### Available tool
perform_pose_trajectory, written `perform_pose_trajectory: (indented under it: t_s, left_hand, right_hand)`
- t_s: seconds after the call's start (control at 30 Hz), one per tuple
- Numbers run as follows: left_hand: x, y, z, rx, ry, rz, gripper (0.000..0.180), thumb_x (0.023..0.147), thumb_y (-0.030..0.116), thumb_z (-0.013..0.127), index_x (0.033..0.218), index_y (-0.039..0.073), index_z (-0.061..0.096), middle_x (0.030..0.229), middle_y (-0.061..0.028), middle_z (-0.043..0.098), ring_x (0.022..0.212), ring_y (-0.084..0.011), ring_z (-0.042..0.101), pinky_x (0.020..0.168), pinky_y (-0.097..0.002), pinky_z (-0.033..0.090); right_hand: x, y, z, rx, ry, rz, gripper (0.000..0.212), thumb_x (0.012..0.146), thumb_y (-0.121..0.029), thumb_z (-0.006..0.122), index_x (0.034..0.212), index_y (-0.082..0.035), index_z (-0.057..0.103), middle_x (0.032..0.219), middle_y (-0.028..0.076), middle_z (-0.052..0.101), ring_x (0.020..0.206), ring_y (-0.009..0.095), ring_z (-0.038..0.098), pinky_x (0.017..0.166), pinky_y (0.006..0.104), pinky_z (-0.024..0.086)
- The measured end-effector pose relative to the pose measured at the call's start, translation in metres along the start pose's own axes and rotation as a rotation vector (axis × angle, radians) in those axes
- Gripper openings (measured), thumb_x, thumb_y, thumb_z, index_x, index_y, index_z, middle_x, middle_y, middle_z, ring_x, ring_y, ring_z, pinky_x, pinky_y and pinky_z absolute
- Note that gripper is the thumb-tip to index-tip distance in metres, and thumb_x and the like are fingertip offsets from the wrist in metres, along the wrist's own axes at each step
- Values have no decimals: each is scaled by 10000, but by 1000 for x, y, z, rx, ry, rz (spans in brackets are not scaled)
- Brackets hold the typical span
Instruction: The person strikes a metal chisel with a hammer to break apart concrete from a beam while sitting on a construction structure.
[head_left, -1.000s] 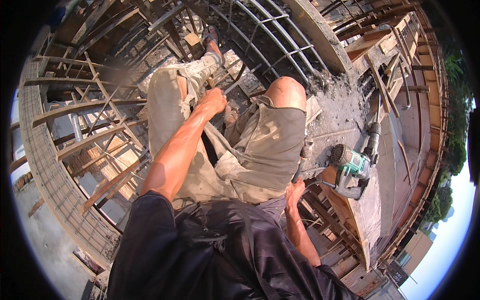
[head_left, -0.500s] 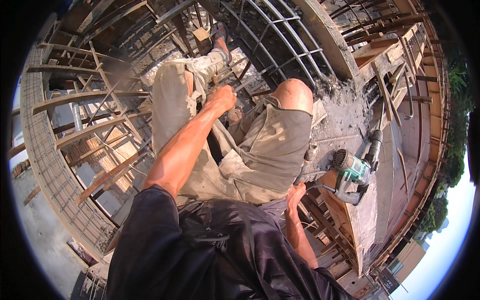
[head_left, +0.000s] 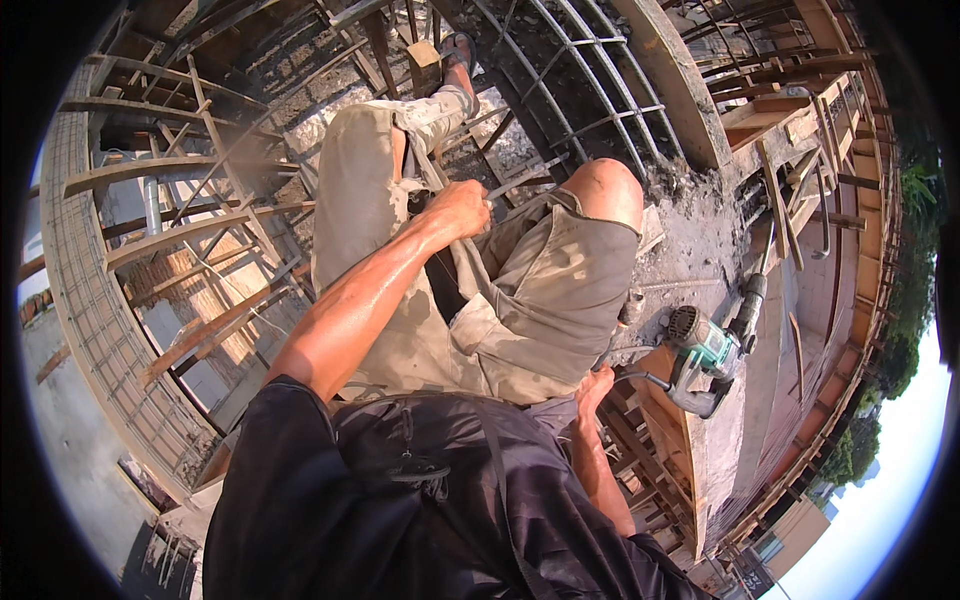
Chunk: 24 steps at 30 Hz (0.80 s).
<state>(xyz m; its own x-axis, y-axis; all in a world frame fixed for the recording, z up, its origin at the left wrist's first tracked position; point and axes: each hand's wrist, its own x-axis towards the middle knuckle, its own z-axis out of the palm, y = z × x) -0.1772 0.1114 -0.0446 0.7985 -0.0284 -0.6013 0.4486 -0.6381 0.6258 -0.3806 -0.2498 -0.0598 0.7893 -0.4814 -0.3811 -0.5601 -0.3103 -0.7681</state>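
My left hand (head_left: 460,208) is closed in a fist between my bent knees. A grey metal bar (head_left: 525,179), apparently a chisel, sticks out of it toward the rebar. Beside my right thigh, my right hand (head_left: 597,382) is wrapped round the handle of what looks like a hammer; its metal head (head_left: 631,307) shows past my trouser leg, and most of the handle is hidden. A green and black power hammer (head_left: 704,352) lies on the concrete to the right, its dark chuck end (head_left: 748,300) pointing away from me.
A rebar cage (head_left: 600,85) runs through the trough ahead, bordered by a concrete-smeared board (head_left: 680,80). Rough concrete (head_left: 690,245) lies right of my knee. Timber props (head_left: 180,240) and openings drop away at left. A wood block (head_left: 424,56) stands near my foot.
The view has shifted slightly, so the legs and rebar sit further right. My left hand stays closed, and more of the bar beyond it shows. The hammer head is now lower, mostly behind my leg.
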Motion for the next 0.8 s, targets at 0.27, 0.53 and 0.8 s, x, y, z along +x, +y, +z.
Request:
perform_pose_trajectory:
  t_s: [0.27,0.53,0.8]
  left_hand:
    - [13,6,22,117,86,49,252,899,226,587,990,11,681,1011,-236,679,983,-417,645,849,-498,511]
    - [-6,12,0,250,-106,-15,323,873,218,584,1016,-62,659,1028,-292,650,1001,-434,631,867,-484,506]
    - [3,-3,16,41,11,47,339,885,172,558,1128,-46,649,1099,-301,630,1073,-416,608,934,-456,477]
  right_hand:
    - [4,-1,0,-149,20,-114,299,818,-198,703,729,54,569,581,59,546,579,99,423,528,336,405]
    - [10,12,-7,-87,-26,-10,311,825,-225,702,744,52,583,582,54,547,571,103,431,530,333,408]
    - [2,-1,1,-136,0,-121,320,830,-223,697,727,50,567,573,46,530,566,100,422,519,336,401]
